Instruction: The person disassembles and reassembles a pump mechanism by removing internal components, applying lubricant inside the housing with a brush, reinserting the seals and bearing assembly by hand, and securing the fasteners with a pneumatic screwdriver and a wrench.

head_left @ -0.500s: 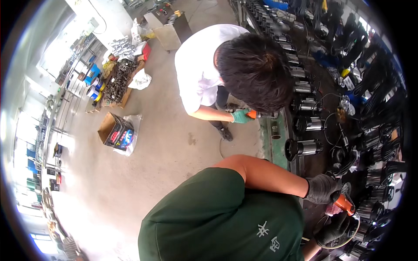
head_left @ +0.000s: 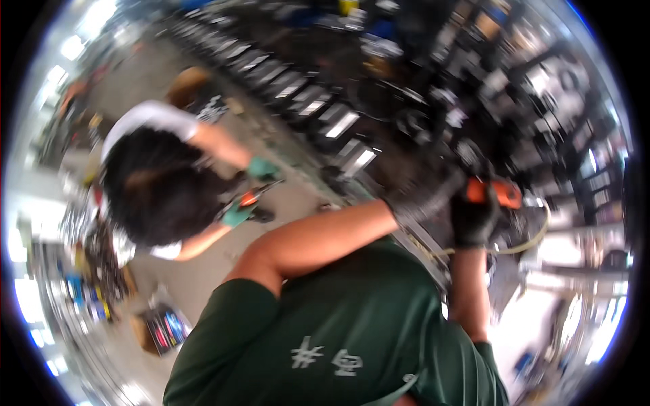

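Observation:
My right hand (head_left: 474, 220), in a dark work glove, is closed round an orange handheld tool (head_left: 502, 193). A pale hose (head_left: 538, 237) curves below the tool and past my wrist. My left hand (head_left: 428, 195), gloved in dark grey, reaches over the bench just left of the tool; motion smears its fingers. Close beyond both hands stands a round metal part (head_left: 468, 153), blurred. Dark pump-like units with silver cylinders (head_left: 357, 160) lie in a row along the bench edge to the left of my hands.
To the left, a co-worker (head_left: 159, 183) in a white top and green gloves bends over, with an orange-handled tool (head_left: 249, 198) in one hand. Black cables and more metal units (head_left: 542, 108) crowd the far right. An open carton (head_left: 159, 330) sits on the floor.
The view has swung round, so the bench now runs across the top and the co-worker appears at left. My right hand now grips the orange tool; my left hand lies beside it.

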Demonstrator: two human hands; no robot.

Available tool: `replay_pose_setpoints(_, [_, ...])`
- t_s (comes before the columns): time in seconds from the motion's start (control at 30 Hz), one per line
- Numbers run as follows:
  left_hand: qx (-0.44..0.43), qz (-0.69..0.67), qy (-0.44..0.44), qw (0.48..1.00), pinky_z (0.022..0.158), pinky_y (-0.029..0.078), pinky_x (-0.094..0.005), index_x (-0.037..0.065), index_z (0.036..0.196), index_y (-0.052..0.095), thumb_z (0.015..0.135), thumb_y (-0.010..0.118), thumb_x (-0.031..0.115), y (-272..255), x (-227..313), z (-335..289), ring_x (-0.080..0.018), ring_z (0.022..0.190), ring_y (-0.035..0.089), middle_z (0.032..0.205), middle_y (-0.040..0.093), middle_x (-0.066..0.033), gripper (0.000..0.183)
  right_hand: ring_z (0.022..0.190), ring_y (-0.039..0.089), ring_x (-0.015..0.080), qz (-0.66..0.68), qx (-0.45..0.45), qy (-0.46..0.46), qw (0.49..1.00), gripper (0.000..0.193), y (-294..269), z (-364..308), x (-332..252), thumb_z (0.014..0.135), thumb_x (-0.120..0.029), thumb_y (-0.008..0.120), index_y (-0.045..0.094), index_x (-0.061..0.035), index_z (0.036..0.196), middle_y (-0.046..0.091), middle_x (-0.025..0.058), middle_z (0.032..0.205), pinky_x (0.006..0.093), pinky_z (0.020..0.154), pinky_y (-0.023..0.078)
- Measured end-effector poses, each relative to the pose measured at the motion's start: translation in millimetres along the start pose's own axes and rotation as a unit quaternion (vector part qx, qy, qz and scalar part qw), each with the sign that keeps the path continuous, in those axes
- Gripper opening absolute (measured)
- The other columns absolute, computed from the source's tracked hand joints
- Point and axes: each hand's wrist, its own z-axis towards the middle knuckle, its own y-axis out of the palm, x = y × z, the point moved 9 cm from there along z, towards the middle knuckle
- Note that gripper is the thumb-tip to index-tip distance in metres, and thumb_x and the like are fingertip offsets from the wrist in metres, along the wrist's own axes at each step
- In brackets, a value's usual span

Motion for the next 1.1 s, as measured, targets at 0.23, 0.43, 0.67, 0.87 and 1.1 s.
replay_pose_setpoints(0.23, [0.043, -0.456, -0.279, 0.844, 0.095, 0.056, -0.0378, 0.01, 0.125, 0.059, 0.099, 0.06, 0.024, 7.4, -56.5, 31.3, -0.0201, 0.103, 0.066, 0.113, 0.067, -0.0073, 0.029, 0.131, 0.057, 0.04, 0.045, -0.16, 0.009, 0.986, 0.078, 41.1, 15.1, 7.7, 0.087, -0.011, 0.071, 0.036, -0.0215, 0.156, 0.063, 0.0125, 0.134, 0.0665, 0.106, 0.048])
replay_pose_setpoints(0.43, [0.051, -0.435, -0.34, 0.832, 0.089, 0.052, -0.0344, 0.006, 0.126, 0.061, 0.096, 0.062, 0.026, 15.0, -119.1, 26.0, -0.019, 0.105, 0.066, 0.115, 0.07, -0.0087, 0.036, 0.109, 0.069, 0.0307, -0.067, -0.121, 0.018, 0.99, 0.068, 10.3, 44.7, 7.4, 0.084, -0.003, 0.072, 0.047, -0.0084, 0.147, 0.068, 0.0125, 0.119, 0.0487, 0.097, 0.058])
replay_pose_setpoints(0.67, [0.013, -0.181, -0.386, 0.904, 0.091, 0.052, -0.0317, 0.006, 0.127, 0.056, 0.082, 0.069, 0.008, 15.3, -163.7, -61.7, -0.018, 0.102, 0.062, 0.112, 0.064, -0.0084, 0.046, 0.094, 0.067, 0.0177, -0.392, -0.035, 0.044, 0.918, 0.027, -54.3, 59.6, 13.6, 0.089, -0.015, 0.074, 0.067, 0.0035, 0.108, 0.071, 0.0066, 0.1, 0.0319, 0.086, 0.056])
replay_pose_setpoints(0.87, [-0.023, -0.126, -0.374, 0.918, 0.094, 0.052, -0.0326, 0.001, 0.131, 0.052, 0.082, 0.07, -0.003, 33.6, -166.5, -84.0, -0.0192, 0.108, 0.063, 0.117, 0.064, -0.0128, 0.053, 0.104, 0.066, 0.0171, -0.582, -0.162, -0.021, 0.797, 0.025, -38.9, 50.3, 18.7, 0.093, -0.01, 0.073, 0.065, 0.0037, 0.112, 0.07, 0.0081, 0.111, 0.0335, 0.092, 0.056])
replay_pose_setpoints(1.1, [-0.004, -0.057, -0.355, 0.933, 0.094, 0.052, -0.0317, 0.0, 0.129, 0.053, 0.082, 0.067, -0.007, 34.6, -166.4, -88.0, -0.0199, 0.104, 0.063, 0.114, 0.064, -0.0118, 0.049, 0.108, 0.068, 0.0194, -0.565, -0.098, 0.045, 0.818, 0.046, -45.3, 54.7, 26.0, 0.091, -0.004, 0.073, 0.054, 0.0011, 0.133, 0.07, 0.0089, 0.117, 0.0338, 0.096, 0.056])
